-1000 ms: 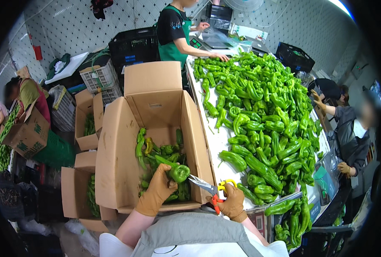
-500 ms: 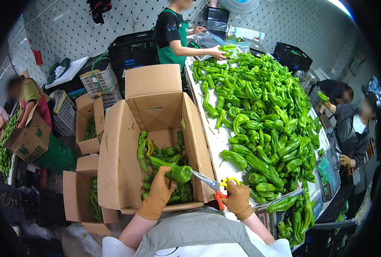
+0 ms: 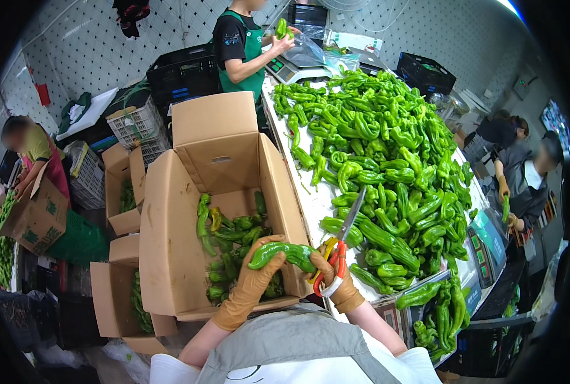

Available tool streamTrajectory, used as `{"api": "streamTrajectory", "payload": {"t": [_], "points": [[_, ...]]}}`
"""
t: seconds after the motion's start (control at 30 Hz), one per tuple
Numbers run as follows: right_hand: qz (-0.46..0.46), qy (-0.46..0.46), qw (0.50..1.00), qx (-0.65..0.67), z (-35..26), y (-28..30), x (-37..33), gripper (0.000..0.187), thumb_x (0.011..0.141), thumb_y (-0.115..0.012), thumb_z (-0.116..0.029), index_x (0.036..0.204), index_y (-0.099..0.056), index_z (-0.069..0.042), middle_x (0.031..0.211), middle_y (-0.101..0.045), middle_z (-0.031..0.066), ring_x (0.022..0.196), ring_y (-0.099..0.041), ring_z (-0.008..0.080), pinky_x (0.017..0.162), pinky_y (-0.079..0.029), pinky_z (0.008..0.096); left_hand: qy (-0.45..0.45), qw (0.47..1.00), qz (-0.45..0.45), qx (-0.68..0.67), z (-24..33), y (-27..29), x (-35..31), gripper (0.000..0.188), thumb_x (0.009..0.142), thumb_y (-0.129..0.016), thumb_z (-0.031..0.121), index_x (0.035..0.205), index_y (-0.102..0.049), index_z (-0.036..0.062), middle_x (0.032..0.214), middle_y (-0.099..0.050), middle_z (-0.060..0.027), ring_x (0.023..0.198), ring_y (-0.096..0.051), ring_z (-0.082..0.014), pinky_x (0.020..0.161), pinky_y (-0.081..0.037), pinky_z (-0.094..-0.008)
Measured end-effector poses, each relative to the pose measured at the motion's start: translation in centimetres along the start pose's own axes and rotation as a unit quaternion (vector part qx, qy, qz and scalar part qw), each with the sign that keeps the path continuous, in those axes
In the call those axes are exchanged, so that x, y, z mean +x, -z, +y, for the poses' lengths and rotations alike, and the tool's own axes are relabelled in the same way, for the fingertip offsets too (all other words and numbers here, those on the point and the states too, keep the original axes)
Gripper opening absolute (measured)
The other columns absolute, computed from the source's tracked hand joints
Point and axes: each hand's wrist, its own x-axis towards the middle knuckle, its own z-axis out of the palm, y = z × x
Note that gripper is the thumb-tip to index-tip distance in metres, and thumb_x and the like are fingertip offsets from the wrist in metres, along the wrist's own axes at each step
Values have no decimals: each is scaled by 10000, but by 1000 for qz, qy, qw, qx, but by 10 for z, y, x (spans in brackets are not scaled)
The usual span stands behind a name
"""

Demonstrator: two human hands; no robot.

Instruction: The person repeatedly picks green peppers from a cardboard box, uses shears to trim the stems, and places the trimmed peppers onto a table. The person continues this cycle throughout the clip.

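A long green pepper (image 3: 290, 255) lies sideways across my left hand (image 3: 251, 281), its gloved fingers closed round the left part. My right hand (image 3: 337, 281), in a tan glove too, grips scissors (image 3: 349, 221) by red and yellow handles, blades pointing up and away. The right fingertips are at the pepper's right end. Beneath my left hand stands an open cardboard box (image 3: 169, 249) with several green peppers (image 3: 233, 233) and one yellowish one (image 3: 216, 219) on its bottom. To the right, a big heap of green peppers (image 3: 393, 166) covers much of the white table (image 3: 310, 198).
Across the table's far left, a person in a green apron (image 3: 251, 57) holds peppers beside a scale (image 3: 297, 72). Smaller cardboard boxes (image 3: 109, 288) with peppers stand left. Other people work at the far left and right (image 3: 525, 179). Black crates (image 3: 425, 73) flank the heap.
The pepper has turned from pointing at the scissors to lying sideways. The scissors swung from its end to pointing up and away. The green-aproned person lifted peppers off the heap.
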Motion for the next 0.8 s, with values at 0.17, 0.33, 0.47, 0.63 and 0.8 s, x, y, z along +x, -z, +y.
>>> {"api": "streamTrajectory", "payload": {"t": [0.17,0.33,0.47,0.63,0.8], "points": [[21,43,998,34,17,5,3,208,929,-512,-239,991,-484,-43,793,-594,104,640,-604,195,527,-500,275,-65,995,78,-15,-8,14,7,201,905,-571,122,1066,-566,2,1003,-632,-61,909,-573,-101,830,-464,-242],[-117,-84,982,124,15,28,11,317,959,-425,-297,1075,-510,-14,846,-623,149,692,-621,199,592,-531,306,-119,990,48,-53,-8,5,8,194,907,-559,118,1076,-579,25,1040,-633,-65,967,-583,-135,889,-449,-282],[2,-66,978,199,-12,-9,1,176,878,-580,-154,978,-539,-15,894,-617,120,697,-615,171,534,-497,265,-8,939,12,-345,-12,8,10,228,903,-558,118,1124,-554,60,1077,-618,-61,1062,-553,-188,960,-417,-344],[-91,51,994,30,1,-1,5,297,701,-571,28,958,-452,-61,944,-527,57,898,-552,180,797,-467,292,94,906,-18,-413,-25,5,6,336,831,-606,19,1146,-501,73,1063,-599,-89,1088,-545,-244,972,-429,-402],[-112,-34,991,66,-8,10,-2,185,795,-531,-67,965,-462,-42,997,-554,71,942,-550,168,871,-425,287,-16,971,-40,-236,-9,1,5,437,791,-612,-54,1182,-454,62,1043,-603,-99,1069,-556,-234,946,-454,-377]]}}
